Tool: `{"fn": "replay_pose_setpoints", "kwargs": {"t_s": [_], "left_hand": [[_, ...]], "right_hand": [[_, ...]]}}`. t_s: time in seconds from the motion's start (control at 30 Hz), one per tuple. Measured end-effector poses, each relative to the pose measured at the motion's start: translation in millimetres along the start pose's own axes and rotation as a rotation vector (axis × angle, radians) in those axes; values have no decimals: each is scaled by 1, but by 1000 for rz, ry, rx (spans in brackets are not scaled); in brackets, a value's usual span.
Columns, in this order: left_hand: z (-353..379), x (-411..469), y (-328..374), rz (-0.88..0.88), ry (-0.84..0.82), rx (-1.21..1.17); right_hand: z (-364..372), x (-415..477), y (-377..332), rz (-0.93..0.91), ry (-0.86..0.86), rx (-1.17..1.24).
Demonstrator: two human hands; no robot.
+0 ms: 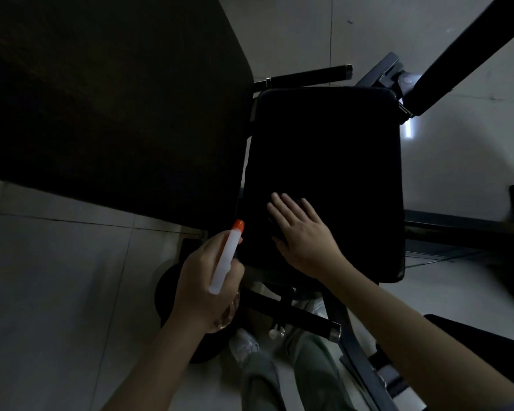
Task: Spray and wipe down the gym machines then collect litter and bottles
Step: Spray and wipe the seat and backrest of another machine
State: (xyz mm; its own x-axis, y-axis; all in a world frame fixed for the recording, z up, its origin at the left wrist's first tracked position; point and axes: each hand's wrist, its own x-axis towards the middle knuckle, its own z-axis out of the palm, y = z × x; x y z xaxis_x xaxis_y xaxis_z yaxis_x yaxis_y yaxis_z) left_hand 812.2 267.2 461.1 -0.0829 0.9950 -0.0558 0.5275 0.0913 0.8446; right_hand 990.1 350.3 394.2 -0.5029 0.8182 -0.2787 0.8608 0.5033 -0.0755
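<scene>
Dim room, pale tiled floor [57, 262]; low light, so dark surfaces show little detail. We note a black seat pad [324, 149] of a gym machine at centre, and a larger dark padded panel [101, 99] fills the upper left. One black handle bar [306, 74] lies just beyond the pad's far edge. A second bar [294, 315] sits below its near edge.

We record the right hand [303, 232] lying flat on the near left part of the seat pad, fingers straight and slightly spread, grasping nothing. We cannot tell whether a dark cloth lies under the palm.

The left hand [208, 280] has its fingers curled around a white spray bottle [226, 256], whose orange tip points up toward the pad's left edge. The bottle is held just beside the pad, not touching it.
</scene>
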Motion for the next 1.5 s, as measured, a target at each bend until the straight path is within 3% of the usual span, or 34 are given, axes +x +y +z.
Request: {"fn": "replay_pose_setpoints", "kwargs": {"t_s": [0.13,0.27,0.43,0.5,0.77,0.93,1.07,1.23,1.5], "left_hand": [[-2,-4,-6,7,-6,-6],[0,-10,-12,-18,-83,0],[2,-18,-17,-10,-248,109],[4,-22,-22,-32,-331,104],[30,-30,-13,61,-534,236],[75,-38,2,291,-735,656],[111,-41,26,310,-763,792],[141,-37,46,299,-775,775],[163,-38,48,225,-693,830]], "right_hand": [[6,-35,40,104,106,34],[17,-28,-4,308,130,96],[26,-49,13,-92,107,-41],[27,-63,32,-169,142,-49],[32,-104,73,-117,278,35],[28,-115,99,-36,300,106],[23,-115,124,80,362,266],[19,-104,141,164,434,475],[27,-102,135,214,456,601]]}}
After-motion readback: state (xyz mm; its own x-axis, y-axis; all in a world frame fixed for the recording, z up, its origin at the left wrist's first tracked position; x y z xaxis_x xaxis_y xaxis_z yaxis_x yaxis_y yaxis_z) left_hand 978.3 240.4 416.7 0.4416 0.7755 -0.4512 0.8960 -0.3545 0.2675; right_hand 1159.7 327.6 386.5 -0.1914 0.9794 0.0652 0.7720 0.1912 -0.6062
